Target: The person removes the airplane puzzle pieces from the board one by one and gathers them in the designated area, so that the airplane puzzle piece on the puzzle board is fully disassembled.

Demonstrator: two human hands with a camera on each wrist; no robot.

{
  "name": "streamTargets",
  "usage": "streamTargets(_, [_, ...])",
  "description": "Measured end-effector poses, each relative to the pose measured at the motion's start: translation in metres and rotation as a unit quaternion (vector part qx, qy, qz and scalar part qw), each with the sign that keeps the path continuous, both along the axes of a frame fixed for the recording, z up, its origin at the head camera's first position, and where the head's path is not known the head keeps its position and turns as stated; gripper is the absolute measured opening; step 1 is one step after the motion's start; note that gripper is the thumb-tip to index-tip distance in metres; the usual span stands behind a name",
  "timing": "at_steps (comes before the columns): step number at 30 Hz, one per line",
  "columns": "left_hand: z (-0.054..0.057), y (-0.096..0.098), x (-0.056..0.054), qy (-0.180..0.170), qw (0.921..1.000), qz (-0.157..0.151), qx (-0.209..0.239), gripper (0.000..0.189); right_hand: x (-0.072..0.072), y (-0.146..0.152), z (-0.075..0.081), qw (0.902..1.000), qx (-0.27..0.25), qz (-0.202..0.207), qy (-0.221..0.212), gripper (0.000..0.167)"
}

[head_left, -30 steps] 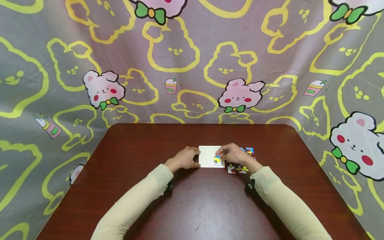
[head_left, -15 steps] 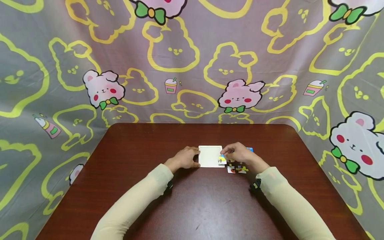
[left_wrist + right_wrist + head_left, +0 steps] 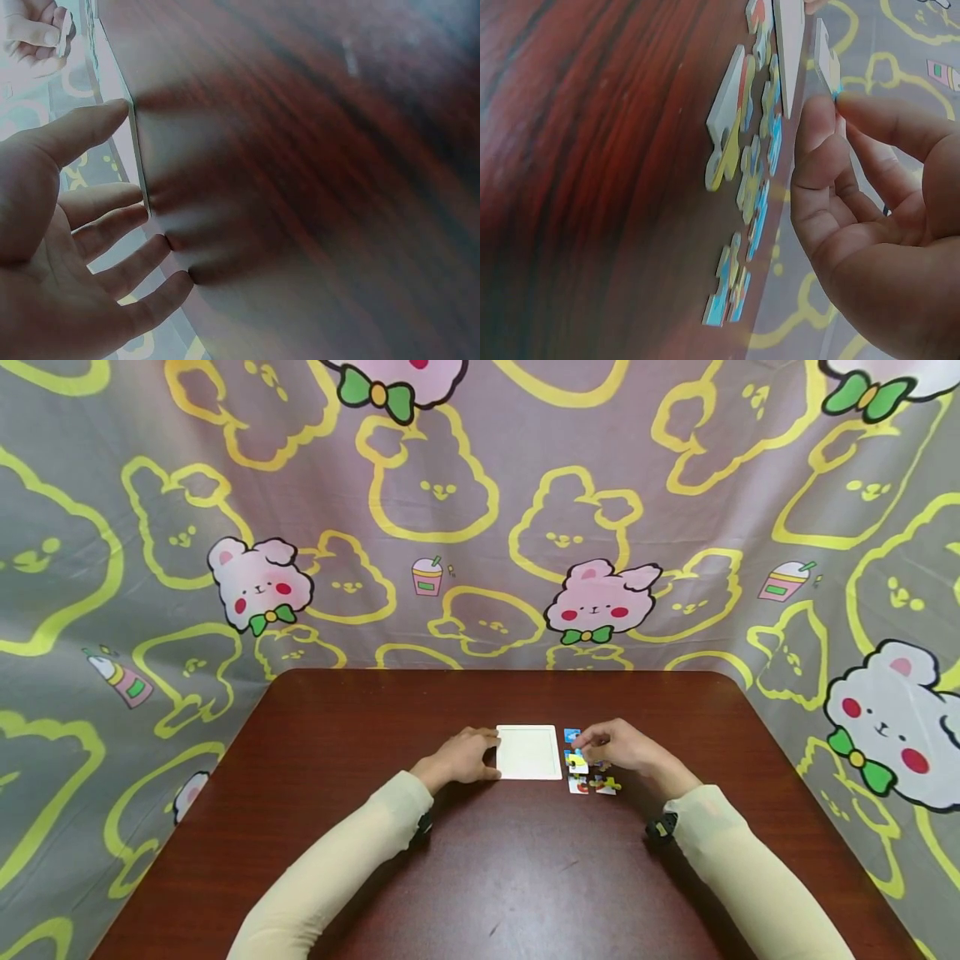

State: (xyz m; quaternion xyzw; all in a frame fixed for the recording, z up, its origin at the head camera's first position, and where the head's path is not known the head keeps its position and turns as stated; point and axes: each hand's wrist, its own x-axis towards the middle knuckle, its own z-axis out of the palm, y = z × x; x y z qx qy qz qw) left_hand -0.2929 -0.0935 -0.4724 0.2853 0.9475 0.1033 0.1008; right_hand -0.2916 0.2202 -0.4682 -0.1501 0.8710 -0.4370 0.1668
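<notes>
A flat white puzzle tray (image 3: 527, 752) lies on the table, its inside bare. My left hand (image 3: 468, 756) rests at the tray's left side; in the left wrist view, the thumb (image 3: 94, 129) and index fingertip touch its edge. To the right of the tray, my right hand (image 3: 622, 747) pinches a jigsaw piece (image 3: 826, 61) between thumb and index finger. That piece is held raised, with yellow and blue print on a white ground. Beneath and beside the right hand lie several loose jigsaw pieces (image 3: 731, 120), some hidden by it in the head view.
The dark red-brown wooden table (image 3: 495, 868) stretches around both hands. A grey curtain (image 3: 480, 552) with yellow outlines and bunny prints hangs behind the table and at both sides. A dark wrist device (image 3: 662, 828) sits at the right cuff.
My right hand has moved right, carrying the pinched jigsaw piece from over the tray to above the loose pieces. A blue piece beside the tray has come into sight. The left hand stays put.
</notes>
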Motion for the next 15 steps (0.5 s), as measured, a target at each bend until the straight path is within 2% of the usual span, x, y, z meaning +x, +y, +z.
streamTargets(9, [0.000, -0.001, 0.001, 0.011, 0.9999, -0.011, 0.005, 0.063, 0.002, 0.015, -0.001, 0.9999, 0.006, -0.005, -0.013, 0.021])
streamTargets(15, [0.000, -0.001, 0.001, 0.012, 0.9999, -0.007, 0.001, 0.062, 0.007, 0.028, -0.001, 0.9999, 0.003, -0.004, -0.015, 0.023])
